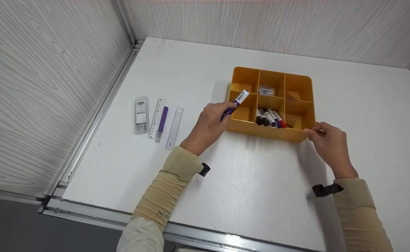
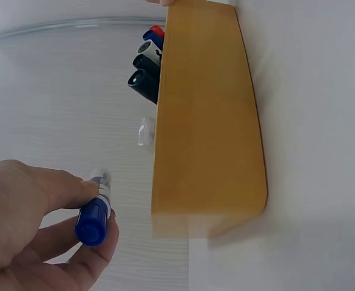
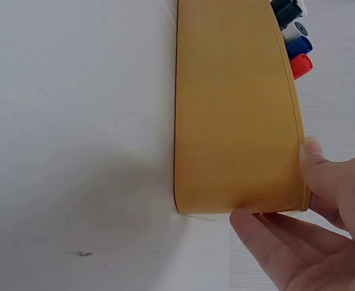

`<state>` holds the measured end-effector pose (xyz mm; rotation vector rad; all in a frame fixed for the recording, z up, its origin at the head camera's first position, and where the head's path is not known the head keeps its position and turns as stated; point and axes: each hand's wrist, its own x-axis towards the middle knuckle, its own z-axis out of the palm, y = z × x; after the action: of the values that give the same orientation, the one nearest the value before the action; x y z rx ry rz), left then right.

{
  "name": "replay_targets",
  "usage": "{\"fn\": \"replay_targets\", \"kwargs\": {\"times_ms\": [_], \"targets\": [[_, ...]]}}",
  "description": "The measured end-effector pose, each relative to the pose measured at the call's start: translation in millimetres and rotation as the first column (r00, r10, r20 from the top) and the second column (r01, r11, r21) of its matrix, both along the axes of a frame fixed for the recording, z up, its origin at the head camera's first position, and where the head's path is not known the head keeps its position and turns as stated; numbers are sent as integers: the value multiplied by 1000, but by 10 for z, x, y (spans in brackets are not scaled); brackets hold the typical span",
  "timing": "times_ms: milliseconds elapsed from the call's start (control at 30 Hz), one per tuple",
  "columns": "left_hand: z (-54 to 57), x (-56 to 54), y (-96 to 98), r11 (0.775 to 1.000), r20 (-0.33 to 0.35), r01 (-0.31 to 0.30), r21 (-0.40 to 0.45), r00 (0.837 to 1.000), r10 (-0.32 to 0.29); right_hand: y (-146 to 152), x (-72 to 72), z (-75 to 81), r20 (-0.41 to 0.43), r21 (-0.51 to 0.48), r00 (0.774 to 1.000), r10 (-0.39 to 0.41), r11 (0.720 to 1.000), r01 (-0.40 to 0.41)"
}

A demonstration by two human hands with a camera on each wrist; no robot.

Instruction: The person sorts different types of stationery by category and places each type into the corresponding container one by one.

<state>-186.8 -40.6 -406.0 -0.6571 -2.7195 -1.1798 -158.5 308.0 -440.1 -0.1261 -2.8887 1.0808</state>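
Two pinches: left hand on marker, right hand on yellow divided box

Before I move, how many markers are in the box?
5 show: one dark marker, a second dark one, a white one, a blue one and a red one, all in the box's near middle compartment. More may be hidden beneath. The left hand holds another marker.

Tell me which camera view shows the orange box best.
The head view: it shows nearly the whole orange box from above, with its six compartments. The left wrist view shows mostly outer wall; so does the right wrist view, with the right hand gripping a corner.
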Motion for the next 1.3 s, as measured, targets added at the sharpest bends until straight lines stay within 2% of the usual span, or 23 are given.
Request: {"fn": "replay_targets", "kwargs": {"times_ms": [67, 233, 300, 567, 700, 867, 1067, 1300], "targets": [[34, -10, 66, 999, -6, 30, -22, 1000, -31, 5, 1, -4, 4, -6, 1000, 1, 1000, -1], [78, -48, 247, 994, -60, 83, -68, 994, -88, 15, 8, -29, -60, -4, 998, 10, 1000, -10], [93, -56, 322, 992, -61, 97, -85, 993, -102, 17, 9, -41, -86, 3, 996, 15, 1000, -14], [138, -86, 590, 983, 42, 154, -102, 988, -150, -4, 9, -26, -86, 19, 996, 5, 1000, -4], [148, -91, 688, 975, 53, 153, -161, 988, -146, -16, 10, -9, -53, 22, 999, 6, 1000, -5], [165, -104, 765, 971, 43, 140, -194, 990, -134, -17, 1, 0, -34, 11, 999, 3, 1000, -3], [197, -134, 863, 957, 95, 121, -263, 991, -99, -9, -1, -5, -17, 9, 1000, -2, 1000, 3], [189, -175, 946, 951, 73, 99, -292, 994, -82, -7, -3, -38, -81, 7, 997, 4, 1000, -4]]}}
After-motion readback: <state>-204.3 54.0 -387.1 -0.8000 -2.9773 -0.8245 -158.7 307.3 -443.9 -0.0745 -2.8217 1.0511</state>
